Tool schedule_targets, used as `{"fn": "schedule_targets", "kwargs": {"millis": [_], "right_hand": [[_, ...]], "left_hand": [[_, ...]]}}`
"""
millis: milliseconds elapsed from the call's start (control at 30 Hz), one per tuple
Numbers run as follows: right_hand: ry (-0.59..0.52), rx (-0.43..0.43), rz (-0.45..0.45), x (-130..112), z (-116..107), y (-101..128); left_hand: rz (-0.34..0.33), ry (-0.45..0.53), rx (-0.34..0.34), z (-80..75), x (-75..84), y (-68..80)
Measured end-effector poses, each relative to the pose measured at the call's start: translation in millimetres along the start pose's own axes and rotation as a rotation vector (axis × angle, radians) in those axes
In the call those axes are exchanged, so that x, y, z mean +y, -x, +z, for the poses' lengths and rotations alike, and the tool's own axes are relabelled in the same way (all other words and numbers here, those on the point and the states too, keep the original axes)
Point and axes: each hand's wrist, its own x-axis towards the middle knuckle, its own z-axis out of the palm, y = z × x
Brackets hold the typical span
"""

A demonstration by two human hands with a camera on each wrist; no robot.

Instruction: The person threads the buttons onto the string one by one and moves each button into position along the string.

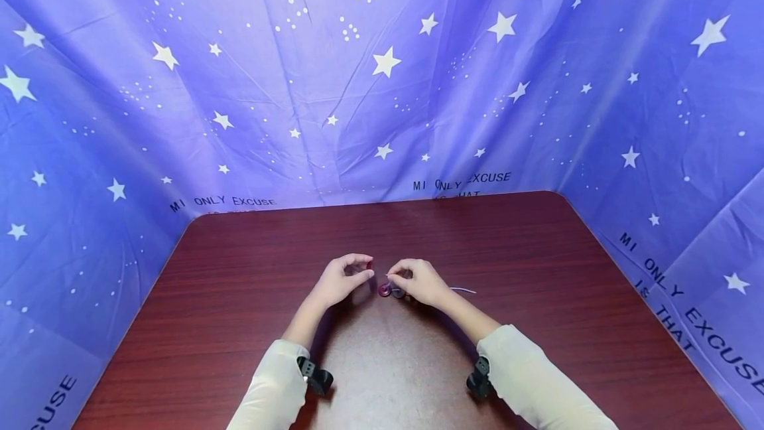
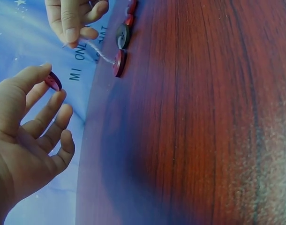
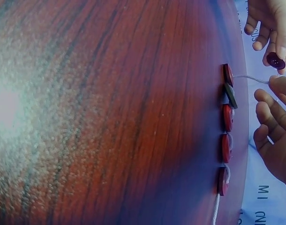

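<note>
My left hand (image 1: 343,281) pinches a dark red button (image 2: 54,81) by its edge between thumb and finger, the other fingers loosely bent. Just to its right, my right hand (image 1: 422,282) pinches the end of a white cord (image 2: 101,50); a short tip pokes out past the fingers in the left wrist view. The cord runs down through a red button (image 3: 228,75), then a dark green or black button (image 3: 230,96). Several more red buttons (image 3: 228,117) follow in a row on the cord. The held button and the cord's end are close but apart.
A dark red wood-grain table (image 1: 239,324) lies under both hands. The cord's tail (image 1: 464,290) stretches out to the right of the right hand. Blue curtains with white stars (image 1: 334,85) enclose the back and sides. Black wrist cameras (image 1: 316,377) sit at both cuffs.
</note>
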Motion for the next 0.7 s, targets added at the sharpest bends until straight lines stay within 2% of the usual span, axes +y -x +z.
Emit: {"fn": "schedule_targets", "kwargs": {"millis": [367, 533, 700], "right_hand": [[0.013, 0.008, -0.025, -1.1, 0.5, 0.7], [0.049, 0.046, -0.047, -2.3, 1.0, -0.3], [0.088, 0.063, -0.063, -3.5, 2.0, -1.2]], "left_hand": [[-0.021, 0.082, -0.036, 0.8, -0.9, 4.9], [-0.059, 0.151, -0.040, 3.1, -1.7, 5.8], [-0.097, 0.232, -0.085, 2.5, 11.5, 11.4]]}}
